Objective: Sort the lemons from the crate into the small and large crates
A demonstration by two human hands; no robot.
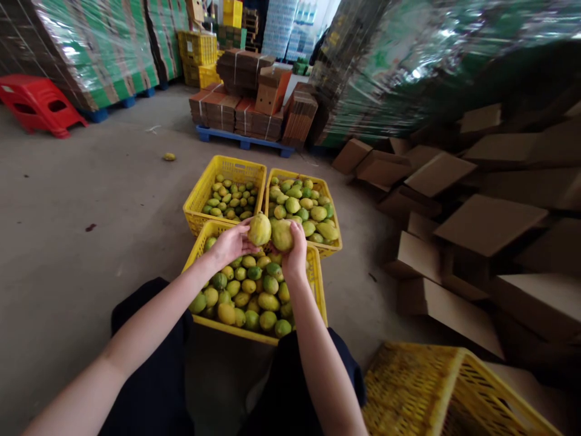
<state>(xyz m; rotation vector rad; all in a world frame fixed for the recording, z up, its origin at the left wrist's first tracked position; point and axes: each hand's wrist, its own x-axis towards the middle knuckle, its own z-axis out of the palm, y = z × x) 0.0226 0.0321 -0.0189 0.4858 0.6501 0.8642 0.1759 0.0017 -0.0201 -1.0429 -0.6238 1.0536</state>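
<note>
Your left hand [233, 245] pinches a yellow-green fruit [260, 229] between thumb and fingers, and your right hand [295, 251] is curled round a greener fruit [282, 235] just beside it. You hold both above the near crate [323, 297], which is full of green and yellow fruit. Beyond it stand two more yellow crates side by side: the far left crate [193, 206] holds small fruit low inside, and the far right crate [336, 242] is filled higher with larger fruit. A loose fruit [169, 157] lies on the floor [131, 200], well apart from the crates.
</note>
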